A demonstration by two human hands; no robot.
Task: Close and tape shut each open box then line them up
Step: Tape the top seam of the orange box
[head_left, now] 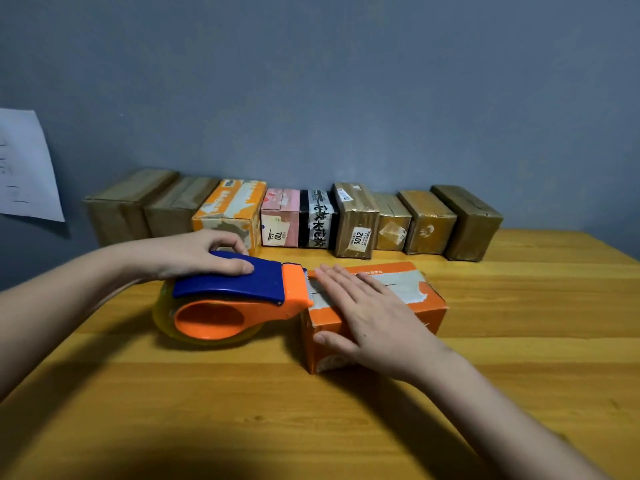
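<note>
Against a blue wall, nine boxes are lining the table. Left hand is gripping the dispenser at the orange box; right hand, fingers flat, is pressing its lid. Taping seems underway; next, likely cutting the tape.

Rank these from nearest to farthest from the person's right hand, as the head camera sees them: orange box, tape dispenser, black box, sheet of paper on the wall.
1. Orange box: under the right hand, touching.
2. Tape dispenser: just left, its nose at the fingertips.
3. Black box: behind, in the back row.
4. Paper: far left, on the wall.
</note>
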